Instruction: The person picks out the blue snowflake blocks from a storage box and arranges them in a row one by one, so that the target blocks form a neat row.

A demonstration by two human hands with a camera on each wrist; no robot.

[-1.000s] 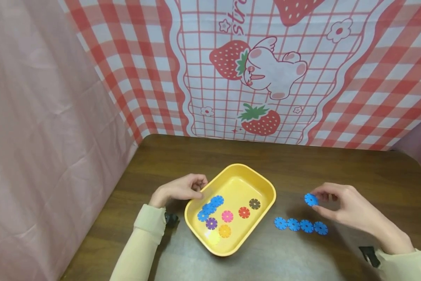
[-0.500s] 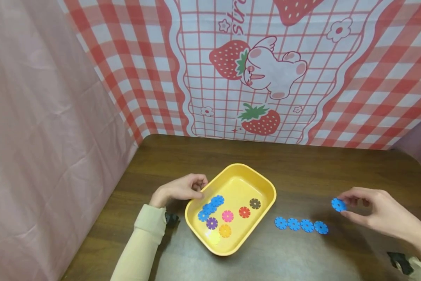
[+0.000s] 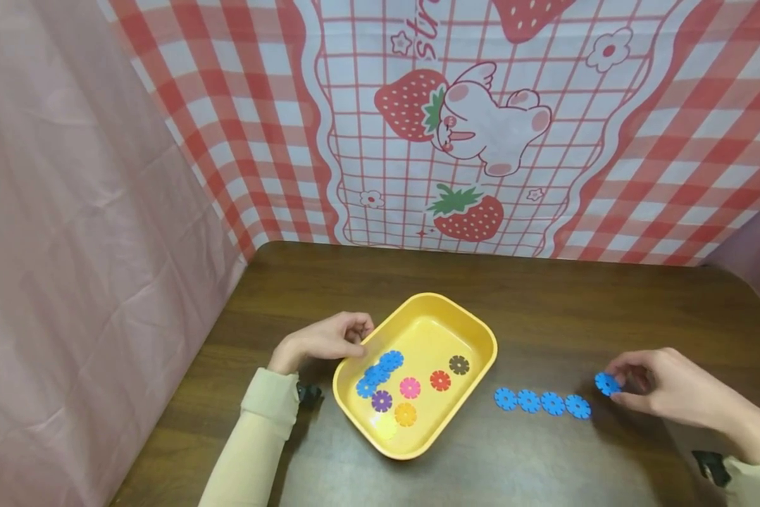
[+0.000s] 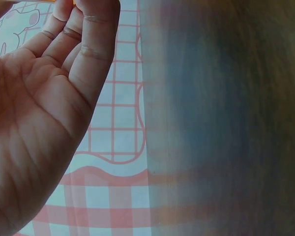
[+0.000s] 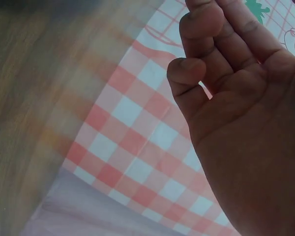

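Observation:
My right hand (image 3: pixel 677 387) pinches a blue snowflake disc (image 3: pixel 606 384) between thumb and fingertips. It is just right of a row of several blue discs (image 3: pixel 552 403) lying edge to edge on the table. My left hand (image 3: pixel 329 338) holds the left rim of a yellow tray (image 3: pixel 475 331), thumb at the edge. Inside the tray lie a cluster of overlapping blue discs (image 3: pixel 380 373) and single discs: purple (image 3: pixel 382 401), pink (image 3: pixel 410 387), red (image 3: pixel 440 381), brown (image 3: pixel 458 365), orange (image 3: pixel 406 415) and yellow (image 3: pixel 387 426). In the right wrist view, the right hand's fingertips are cut off at the top.
Everything stands on a dark wooden table (image 3: pixel 329 282). Behind its far edge hangs a red-and-white checked cloth (image 3: pixel 278 155) with strawberry prints. A pink curtain (image 3: pixel 101 246) runs along the left side.
My right hand first moved right with the blue disc, past the row's end, then came down slightly toward the table. The left hand and the tray stayed put.

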